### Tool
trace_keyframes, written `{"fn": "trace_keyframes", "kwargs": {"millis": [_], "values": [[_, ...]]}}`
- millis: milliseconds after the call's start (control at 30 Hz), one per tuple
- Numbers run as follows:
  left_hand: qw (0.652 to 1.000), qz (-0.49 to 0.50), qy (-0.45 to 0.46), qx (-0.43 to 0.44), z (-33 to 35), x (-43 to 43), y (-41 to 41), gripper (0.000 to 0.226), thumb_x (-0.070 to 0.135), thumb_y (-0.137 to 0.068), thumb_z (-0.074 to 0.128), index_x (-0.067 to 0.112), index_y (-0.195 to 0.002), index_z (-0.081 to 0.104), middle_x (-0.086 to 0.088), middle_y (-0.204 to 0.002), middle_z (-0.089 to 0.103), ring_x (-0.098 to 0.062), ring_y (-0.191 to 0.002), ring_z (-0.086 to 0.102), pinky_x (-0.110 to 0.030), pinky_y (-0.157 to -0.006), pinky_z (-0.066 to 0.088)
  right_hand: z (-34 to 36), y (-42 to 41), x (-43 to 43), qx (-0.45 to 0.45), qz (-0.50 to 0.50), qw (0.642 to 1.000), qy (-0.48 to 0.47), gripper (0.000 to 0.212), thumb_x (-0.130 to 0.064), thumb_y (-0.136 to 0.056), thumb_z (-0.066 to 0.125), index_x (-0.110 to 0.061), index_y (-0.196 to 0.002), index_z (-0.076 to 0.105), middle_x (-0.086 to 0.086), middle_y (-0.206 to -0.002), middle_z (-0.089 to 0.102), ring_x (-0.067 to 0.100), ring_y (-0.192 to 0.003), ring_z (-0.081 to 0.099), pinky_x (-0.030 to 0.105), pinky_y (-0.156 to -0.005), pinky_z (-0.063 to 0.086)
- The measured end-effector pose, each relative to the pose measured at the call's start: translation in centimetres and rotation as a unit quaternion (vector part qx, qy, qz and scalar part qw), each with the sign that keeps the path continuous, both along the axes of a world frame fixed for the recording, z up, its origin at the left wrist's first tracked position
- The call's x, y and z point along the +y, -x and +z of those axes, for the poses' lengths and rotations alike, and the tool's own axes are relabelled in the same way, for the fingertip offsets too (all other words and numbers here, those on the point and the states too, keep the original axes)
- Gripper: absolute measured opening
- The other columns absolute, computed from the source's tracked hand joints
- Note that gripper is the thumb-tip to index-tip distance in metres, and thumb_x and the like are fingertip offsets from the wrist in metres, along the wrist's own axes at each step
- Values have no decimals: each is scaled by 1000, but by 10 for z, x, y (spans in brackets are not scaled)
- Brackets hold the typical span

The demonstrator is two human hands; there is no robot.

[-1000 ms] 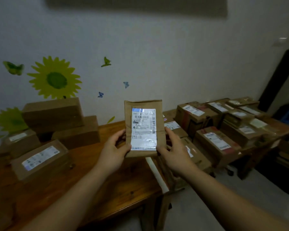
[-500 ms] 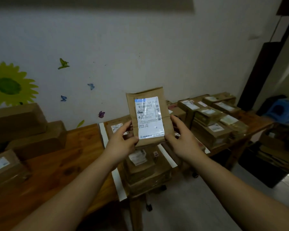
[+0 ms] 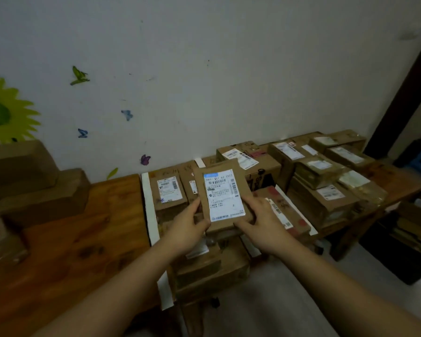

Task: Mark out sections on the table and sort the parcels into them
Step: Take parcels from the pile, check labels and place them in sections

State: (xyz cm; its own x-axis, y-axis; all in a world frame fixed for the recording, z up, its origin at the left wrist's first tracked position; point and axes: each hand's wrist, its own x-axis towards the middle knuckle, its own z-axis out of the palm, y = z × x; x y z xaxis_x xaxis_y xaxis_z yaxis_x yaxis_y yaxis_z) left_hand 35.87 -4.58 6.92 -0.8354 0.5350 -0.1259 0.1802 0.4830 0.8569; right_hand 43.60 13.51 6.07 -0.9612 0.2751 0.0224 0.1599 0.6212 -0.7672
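Left of the white tape strip (image 3: 150, 210) on the wooden table (image 3: 83, 239): bare wood down to the near edge, hemmed in farther left by stacked brown boxes (image 3: 39, 198). Right of the strip: a section crowded with labelled boxes (image 3: 168, 193), closed off by a second tape strip (image 3: 294, 205), then a taller stack of boxes (image 3: 326, 200) reaching the table's far end. Below and right of the strip's near end, open grey floor (image 3: 265, 300). Hidden behind hands and parcel: most of the boxes just right of the strip. Cut off by the frame: the boxes far left. Too dim and blurred for reading small print. Right of the strip, over that crowded section, tilted face-up: a flat brown parcel (image 3: 223, 199), nearly covered by a white shipping label (image 3: 225, 190) with a blue band on top and barcodes. Gripped at its lower left edge by the left hand (image 3: 187, 227), thumb on the face, and at its lower right corner by the right hand (image 3: 260, 222). Touching the boxes beneath or not: impossible to tell.
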Motion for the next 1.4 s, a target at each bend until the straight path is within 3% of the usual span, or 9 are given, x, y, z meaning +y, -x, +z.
{"fn": "trace_keyframes", "kwargs": {"millis": [167,367,500,567,700,800,900,1033,1400], "values": [[999,38,29,-8,-21,24,-10,59,29,-93,54,40,-145,27,14,-136,51,-10,-126,48,-39,-104,44,-19,3,29,-41,33,999,4,60,-41,-89,58,-44,-142,29,-2,-147,28,19,-130,37,35,-103,36],[994,97,46,-2,-28,49,-32,57,26,-95,51,39,-144,26,18,-135,50,-8,-126,45,-35,-106,40,-32,-2,53,-50,69,996,14,61,-37,-90,60,-41,-142,30,-3,-148,27,17,-128,38,33,-98,40],[988,86,125,5,-38,55,-45,58,26,-96,49,34,-147,22,13,-136,49,-13,-125,47,-22,-96,39,-41,-7,64,-79,101,992,14,62,-35,-90,60,-40,-144,29,-3,-148,26,19,-130,38,38,-103,44],[981,58,183,33,-45,53,-48,51,29,-95,50,32,-143,33,15,-131,47,-15,-125,45,-22,-97,37,-51,-11,65,-101,122,987,17,63,-36,-91,60,-38,-146,28,-2,-149,25,20,-132,35,42,-107,41],[955,51,277,98,-63,43,-50,64,38,-91,55,28,-147,27,5,-153,27,-17,-142,20,-34,-117,19,-70,-15,63,-126,147,981,-16,65,-35,-94,55,-33,-150,22,-1,-151,23,19,-135,33,37,-110,36],[929,143,325,104,-68,28,-47,68,53,-90,48,35,-149,18,6,-159,10,-21,-146,2,-45,-116,7,-75,-15,64,-129,157,979,-23,63,-34,-96,51,-31,-151,19,0,-153,22,19,-136,32,33,-109,34],[910,138,387,51,-72,11,-42,70,65,-88,39,43,-148,11,8,-159,-5,-26,-146,-8,-54,-114,1,-77,-11,63,-130,161,978,-24,63,-33,-96,51,-31,-150,20,-1,-153,25,18,-135,35,37,-110,38],[930,139,340,26,-73,0,-38,71,58,-89,46,36,-149,14,6,-160,-3,-26,-146,-4,-47,-116,11,-76,-7,60,-129,175,975,-48,61,-36,-96,49,-30,-151,21,-1,-155,23,18,-137,32,38,-111,35],[936,157,314,15,-66,-15,-34,70,54,-90,49,38,-149,16,8,-159,-6,-28,-146,-4,-48,-117,11,-65,11,51,-127,147,975,-103,65,-55,-88,52,-34,-145,29,0,-156,16,23,-138,27,44,-111,33]]}}
